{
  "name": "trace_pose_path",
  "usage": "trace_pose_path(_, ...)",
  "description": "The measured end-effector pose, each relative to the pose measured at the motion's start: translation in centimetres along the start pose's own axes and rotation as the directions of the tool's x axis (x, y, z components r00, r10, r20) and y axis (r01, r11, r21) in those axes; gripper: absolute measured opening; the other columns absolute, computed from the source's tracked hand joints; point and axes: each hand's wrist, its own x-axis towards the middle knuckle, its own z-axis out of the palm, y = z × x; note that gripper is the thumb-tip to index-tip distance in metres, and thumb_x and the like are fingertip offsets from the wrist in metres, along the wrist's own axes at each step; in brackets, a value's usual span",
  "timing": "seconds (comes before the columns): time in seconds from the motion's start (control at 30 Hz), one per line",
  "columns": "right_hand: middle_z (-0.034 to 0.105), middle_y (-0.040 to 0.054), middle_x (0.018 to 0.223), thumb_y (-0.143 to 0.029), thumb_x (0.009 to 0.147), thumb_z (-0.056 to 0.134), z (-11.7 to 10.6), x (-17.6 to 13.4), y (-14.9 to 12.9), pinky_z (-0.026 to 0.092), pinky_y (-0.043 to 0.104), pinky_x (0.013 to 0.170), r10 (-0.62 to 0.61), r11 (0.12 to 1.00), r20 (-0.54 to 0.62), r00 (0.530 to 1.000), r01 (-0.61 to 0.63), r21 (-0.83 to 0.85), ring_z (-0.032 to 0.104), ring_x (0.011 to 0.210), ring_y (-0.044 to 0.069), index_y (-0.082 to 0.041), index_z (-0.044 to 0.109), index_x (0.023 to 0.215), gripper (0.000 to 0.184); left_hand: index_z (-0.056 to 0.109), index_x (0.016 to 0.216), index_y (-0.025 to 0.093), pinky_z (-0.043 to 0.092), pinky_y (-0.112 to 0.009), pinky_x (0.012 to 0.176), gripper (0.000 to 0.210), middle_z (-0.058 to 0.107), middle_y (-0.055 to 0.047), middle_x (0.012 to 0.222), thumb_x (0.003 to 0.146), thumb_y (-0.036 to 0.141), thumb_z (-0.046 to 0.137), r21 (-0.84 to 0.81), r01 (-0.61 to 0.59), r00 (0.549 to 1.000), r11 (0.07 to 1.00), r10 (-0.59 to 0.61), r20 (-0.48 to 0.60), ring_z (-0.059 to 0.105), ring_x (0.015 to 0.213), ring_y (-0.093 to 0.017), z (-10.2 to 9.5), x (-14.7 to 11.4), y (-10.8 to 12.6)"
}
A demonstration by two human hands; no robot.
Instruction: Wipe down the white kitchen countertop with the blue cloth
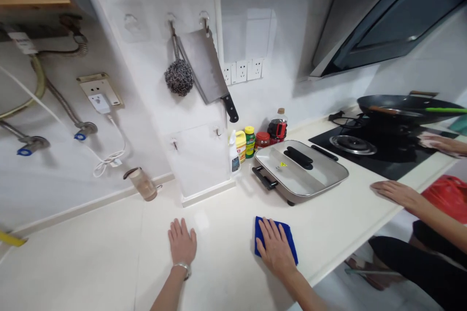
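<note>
My left hand (pixel 182 242) lies flat on the white countertop (pixel 222 272), fingers stretched out and holding nothing, with a bracelet (pixel 184 268) at the wrist. Under my right hand (pixel 275 248) is a folded blue cloth (pixel 290 240); the palm and fingers rest flat on top of it, partly hiding it. Just beyond the cloth stands a rectangular electric pan (pixel 266 180) with a glass lid (pixel 321 170) and black handles.
A co-worker's hand (pixel 396 192) rests at the counter's right; their other hand (pixel 440 143) holds a pale cloth on the black cooktop (pixel 396 155). A wok (pixel 386 102) sits behind. Bottles (pixel 250 141) line the wall. A cleaver (pixel 206 65) and steel scrubber (pixel 178 77) hang above.
</note>
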Motion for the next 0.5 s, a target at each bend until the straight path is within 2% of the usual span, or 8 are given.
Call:
trace_pose_path(0.13,0.036,0.0134,0.158,-0.036,0.095,0.034,0.7,3.5,-0.2,0.016,0.055,0.123,0.064,0.998,0.015,0.998,-0.064,-0.001,0.026,0.148,0.032,-0.01,0.036,0.151,0.061,0.042,0.145,0.001,0.026,-0.06,0.12,0.062,0.036,-0.029,0.155,0.097,0.039,0.029,0.055,-0.053,0.997,0.997,0.056,-0.052,0.026,0.148,-0.041,0.1,-0.3,-0.2)
trace_pose_path(0.27,0.038,0.0136,0.157,-0.034,0.095,0.034,1.8,8.0,-0.3,0.015,0.054,0.123,0.097,0.995,0.038,0.995,-0.097,-0.003,0.025,0.148,0.032,-0.009,0.037,0.151,0.061,0.04,0.147,0.005,0.028,-0.06,0.119,0.061,0.037,-0.026,0.156,0.097,0.039,0.03,0.073,-0.061,0.994,0.996,0.066,-0.081,0.026,0.149,-0.038,0.3,-0.3,-0.4)
trace_pose_path(0.5,0.04,0.0138,0.156,-0.032,0.095,0.033,4.3,15.7,-0.1,0.017,0.053,0.122,0.093,0.996,0.045,0.995,-0.092,-0.017,0.027,0.146,0.032,-0.009,0.038,0.15,0.06,0.037,0.149,0.006,0.029,-0.06,0.12,0.06,0.034,-0.025,0.158,0.097,0.037,0.032,0.094,-0.068,0.994,0.993,0.076,-0.083,0.022,0.151,-0.037,0.4,-0.6,-0.5)
